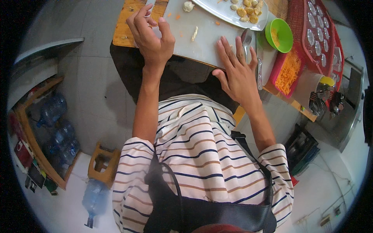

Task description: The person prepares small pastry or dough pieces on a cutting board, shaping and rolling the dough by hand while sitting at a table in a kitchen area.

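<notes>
My left hand [154, 36] is raised over the table's left part, fingers curled and apart; a pale, flat thing shows behind its fingers, and I cannot tell if they touch it. My right hand [237, 65] rests palm down with spread fingers at the near edge of a white cutting board [201, 52]. Beside its fingers lies a metal spoon [246, 38]. A thin strip of dough [194, 33] and a small pale dough lump [188, 6] lie on the board. Beyond them is a white plate [215, 14] with yellowish pieces [247, 11].
Right of the board are a knife handle [259, 74], a green bowl [284, 36] with orange crumbs, a pink tray [275, 68] of shredded orange food, and a red basket [314, 55]. A holder of forks [319, 97] stands at the corner. A yellow stool [103, 163] stands at lower left.
</notes>
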`<action>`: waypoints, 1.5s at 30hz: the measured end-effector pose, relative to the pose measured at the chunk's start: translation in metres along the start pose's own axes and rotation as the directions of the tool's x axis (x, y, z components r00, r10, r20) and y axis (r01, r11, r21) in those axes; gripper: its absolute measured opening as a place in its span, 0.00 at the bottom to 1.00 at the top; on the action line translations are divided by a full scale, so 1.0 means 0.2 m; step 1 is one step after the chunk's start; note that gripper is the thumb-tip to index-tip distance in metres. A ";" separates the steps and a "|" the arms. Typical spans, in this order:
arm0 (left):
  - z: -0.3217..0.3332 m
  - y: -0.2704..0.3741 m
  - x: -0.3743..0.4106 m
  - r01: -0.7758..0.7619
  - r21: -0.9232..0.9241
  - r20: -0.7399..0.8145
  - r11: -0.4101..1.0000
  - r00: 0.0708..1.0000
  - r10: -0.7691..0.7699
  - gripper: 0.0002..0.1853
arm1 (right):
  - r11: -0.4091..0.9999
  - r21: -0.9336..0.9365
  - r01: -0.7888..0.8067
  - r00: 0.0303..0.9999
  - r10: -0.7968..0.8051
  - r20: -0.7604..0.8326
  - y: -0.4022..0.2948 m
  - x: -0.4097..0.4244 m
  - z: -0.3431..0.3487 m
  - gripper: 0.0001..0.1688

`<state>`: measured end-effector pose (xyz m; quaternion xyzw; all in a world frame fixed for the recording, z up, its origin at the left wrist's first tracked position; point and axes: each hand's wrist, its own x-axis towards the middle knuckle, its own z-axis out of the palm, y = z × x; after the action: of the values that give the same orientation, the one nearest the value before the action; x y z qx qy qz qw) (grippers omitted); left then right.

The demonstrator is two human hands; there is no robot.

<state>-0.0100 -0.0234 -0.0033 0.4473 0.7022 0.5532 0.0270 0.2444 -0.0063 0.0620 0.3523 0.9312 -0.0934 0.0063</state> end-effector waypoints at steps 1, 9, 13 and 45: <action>0.00 0.00 0.00 -0.008 0.019 0.011 1.000 1.000 0.008 0.24 | 0.999 0.038 0.011 1.000 -0.010 -0.011 0.02 0.00 0.01 0.40; 0.01 0.00 0.00 -0.055 0.003 -0.025 0.998 0.998 0.055 0.24 | 0.994 0.092 -0.058 0.995 0.065 -0.081 0.05 -0.05 -0.02 0.38; 0.01 -0.02 0.01 -0.090 0.063 -0.022 0.994 0.996 0.092 0.24 | 0.995 0.043 -0.091 0.986 0.096 -0.135 0.05 -0.06 0.04 0.37; 0.00 0.02 0.00 0.004 0.029 -0.005 1.000 1.000 -0.004 0.24 | 0.959 -0.161 -0.234 0.970 0.218 -0.109 -0.15 0.12 0.06 0.41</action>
<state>-0.0080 -0.0231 0.0006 0.4449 0.7110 0.5442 0.0199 0.2059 -0.0138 0.0526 0.4583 0.8887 0.0051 0.0056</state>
